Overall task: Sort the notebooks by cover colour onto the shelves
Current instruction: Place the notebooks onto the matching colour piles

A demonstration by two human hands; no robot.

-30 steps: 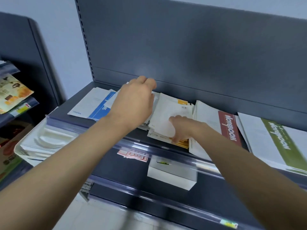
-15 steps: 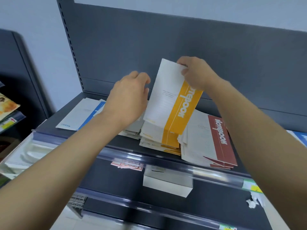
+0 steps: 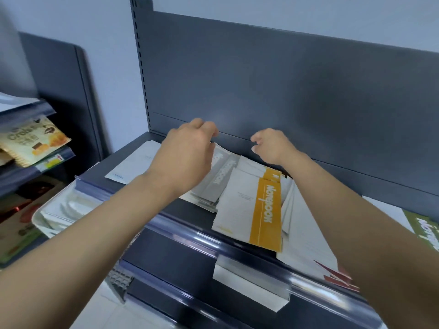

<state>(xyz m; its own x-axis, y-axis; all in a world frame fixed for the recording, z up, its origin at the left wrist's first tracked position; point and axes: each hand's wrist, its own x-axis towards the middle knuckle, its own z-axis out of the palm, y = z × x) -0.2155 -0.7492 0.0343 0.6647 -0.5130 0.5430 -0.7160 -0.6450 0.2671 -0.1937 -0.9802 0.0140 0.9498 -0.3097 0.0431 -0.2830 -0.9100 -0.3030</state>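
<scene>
Yellow-banded notebook (image 3: 251,205): flat glossy rectangle, long axis pointing at back panel (image 3: 285,79), just short of it. Right hand (image 3: 273,146) nearer panel, loosely curled, empty. Left hand (image 3: 187,157) curled over grey notebook (image 3: 222,173) edge; grip unclear.

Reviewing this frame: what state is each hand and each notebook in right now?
Left hand: over the grey notebook, fingers curled at its far edge; grip hidden.
Right hand: loosely curled, holding nothing.
Yellow notebook: flat on top of its pile, untouched.
Red notebook: flat, partly under the right arm.
Green notebook: flat, at the frame edge.
</scene>
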